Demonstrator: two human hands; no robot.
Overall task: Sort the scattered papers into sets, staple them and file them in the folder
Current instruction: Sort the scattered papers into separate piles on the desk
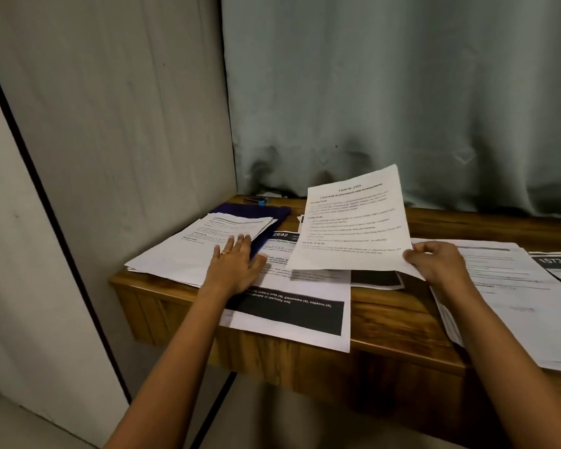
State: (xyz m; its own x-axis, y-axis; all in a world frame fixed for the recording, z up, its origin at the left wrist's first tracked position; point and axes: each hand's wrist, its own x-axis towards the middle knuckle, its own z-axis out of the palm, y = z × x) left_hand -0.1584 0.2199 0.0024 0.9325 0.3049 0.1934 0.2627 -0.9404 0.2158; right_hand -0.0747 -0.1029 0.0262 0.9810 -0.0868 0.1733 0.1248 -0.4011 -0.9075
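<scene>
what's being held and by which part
Right hand pinches a printed sheet at its lower right corner; left hand rests flat on a paper stack, holding nothing.

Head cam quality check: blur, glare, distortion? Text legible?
Head view: dim, no glare; small print on the lifted sheet in the right hand is soft; papers at the right edge are smeared; the black wall strip bows from wide-angle distortion.

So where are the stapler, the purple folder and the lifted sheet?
Stapler (256,200): head view, middle of its body.
Purple folder (266,211): head view, bare far edge.
Lifted sheet (350,222): head view, printed middle.
</scene>
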